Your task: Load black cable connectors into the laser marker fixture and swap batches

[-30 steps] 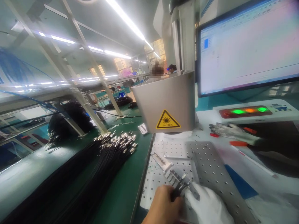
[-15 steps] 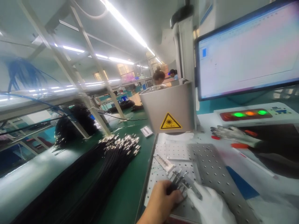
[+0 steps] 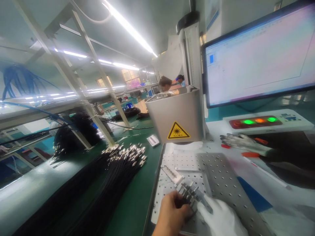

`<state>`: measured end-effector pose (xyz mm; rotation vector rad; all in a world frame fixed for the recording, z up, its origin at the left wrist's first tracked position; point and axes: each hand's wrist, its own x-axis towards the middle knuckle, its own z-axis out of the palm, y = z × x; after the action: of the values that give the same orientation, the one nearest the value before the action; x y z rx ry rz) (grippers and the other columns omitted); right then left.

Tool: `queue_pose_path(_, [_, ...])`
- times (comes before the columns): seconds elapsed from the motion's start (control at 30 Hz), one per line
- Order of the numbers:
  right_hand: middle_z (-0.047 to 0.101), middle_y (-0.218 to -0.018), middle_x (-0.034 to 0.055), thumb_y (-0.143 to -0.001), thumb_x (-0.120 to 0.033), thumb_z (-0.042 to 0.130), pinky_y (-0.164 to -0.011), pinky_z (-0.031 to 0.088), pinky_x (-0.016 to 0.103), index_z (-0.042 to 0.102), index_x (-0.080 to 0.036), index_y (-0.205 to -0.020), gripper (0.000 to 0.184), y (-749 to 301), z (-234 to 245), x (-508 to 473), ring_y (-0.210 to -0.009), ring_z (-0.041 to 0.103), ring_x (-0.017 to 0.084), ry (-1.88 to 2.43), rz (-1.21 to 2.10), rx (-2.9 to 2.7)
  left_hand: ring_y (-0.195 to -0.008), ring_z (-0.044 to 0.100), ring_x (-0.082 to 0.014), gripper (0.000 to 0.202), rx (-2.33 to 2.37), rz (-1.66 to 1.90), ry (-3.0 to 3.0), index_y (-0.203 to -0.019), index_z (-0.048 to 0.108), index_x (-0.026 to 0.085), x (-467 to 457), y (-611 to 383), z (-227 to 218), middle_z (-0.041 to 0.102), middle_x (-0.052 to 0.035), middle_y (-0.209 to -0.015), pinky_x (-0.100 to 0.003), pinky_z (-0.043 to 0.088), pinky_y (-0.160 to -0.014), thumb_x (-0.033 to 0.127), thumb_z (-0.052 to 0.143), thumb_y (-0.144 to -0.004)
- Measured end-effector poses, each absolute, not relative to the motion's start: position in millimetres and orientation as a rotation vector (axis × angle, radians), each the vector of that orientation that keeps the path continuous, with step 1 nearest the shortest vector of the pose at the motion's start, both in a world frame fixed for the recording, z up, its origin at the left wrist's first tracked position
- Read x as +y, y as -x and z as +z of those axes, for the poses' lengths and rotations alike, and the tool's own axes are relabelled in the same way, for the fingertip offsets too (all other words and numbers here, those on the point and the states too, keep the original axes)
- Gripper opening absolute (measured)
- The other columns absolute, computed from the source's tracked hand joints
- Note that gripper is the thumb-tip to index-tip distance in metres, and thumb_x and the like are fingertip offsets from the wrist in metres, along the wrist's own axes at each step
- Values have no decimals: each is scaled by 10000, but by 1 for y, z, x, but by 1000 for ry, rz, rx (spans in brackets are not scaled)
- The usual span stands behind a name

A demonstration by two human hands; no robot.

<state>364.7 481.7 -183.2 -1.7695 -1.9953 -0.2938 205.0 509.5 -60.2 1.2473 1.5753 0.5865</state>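
My bare left hand is at the bottom centre, fingers curled round a few black cables whose metal plug ends fan out over the perforated metal plate. My right hand, in a white glove, sits just right of it, and its fingertips touch the same plug ends. A small metal fixture lies on the plate just beyond them. To the left a long bundle of black cables with silver tips lies on the green bench.
A grey laser-marker housing with a yellow warning sticker stands behind the plate. A monitor and a control box with lit buttons are on the right, with a spare glove below. Other people work far back.
Both hands have shifted slightly with the cable ends over the plate, the left fingers closing tighter on them. The view has tilted a little.
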Motion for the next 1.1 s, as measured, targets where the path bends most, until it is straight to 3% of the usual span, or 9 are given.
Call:
queue_pose_path(0.17, [705, -1048, 31, -836, -32, 539, -694, 522, 269, 753, -306, -1012, 389, -362, -179, 479, -823, 662, 201, 1778, -266, -1967, -525, 405, -77, 165, 1545, 648, -1331, -728, 478, 195, 511, -203, -74, 429, 96, -532, -223, 336, -550, 156, 612, -639])
queue_pose_path(0.37, [678, -1152, 1, -760, 45, 512, -757, 531, 250, 730, -303, -1075, 518, -365, -187, 479, -909, 656, 197, 1716, -349, -2043, -566, 427, -92, 132, 1652, 617, -1444, -693, 485, 194, 514, -207, -72, 468, 74, -571, -237, 338, -571, 161, 598, -633])
queue_pose_path(0.57, [693, -1095, 7, -803, 4, 499, -701, 527, 230, 711, -303, -1089, 469, -368, -205, 488, -844, 659, 177, 1653, -434, -2047, -646, 457, -122, 133, 1718, 517, -1581, -669, 491, 191, 516, -212, -69, 460, 57, -584, -248, 315, -598, 160, 608, -614])
queue_pose_path(0.7, [703, -1003, -16, -777, 8, 509, -636, 494, 229, 700, -301, -1037, 446, -369, -188, 486, -764, 636, 157, 1572, -471, -2024, -698, 476, -137, 127, 1706, 514, -1592, -679, 485, 193, 516, -214, -65, 473, 48, -608, -252, 320, -630, 153, 590, -620])
queue_pose_path(0.87, [668, -848, -80, -627, 15, 582, -544, 409, 271, 665, -316, -927, 455, -362, -145, 480, -671, 573, 148, 1495, -447, -1962, -644, 433, -108, 147, 1692, 518, -1639, -660, 461, 194, 515, -216, -60, 448, 59, -603, -247, 290, -592, 135, 586, -611])
queue_pose_path(1.1, [589, -659, -47, -669, -51, 608, -446, 250, 266, 654, -333, -856, 342, -361, -148, 491, -504, 513, 136, 1522, -420, -2059, -613, 446, -107, 160, 1611, 551, -1529, -664, 452, 208, 517, -214, -66, 448, 67, -583, -235, 298, -549, 145, 572, -578])
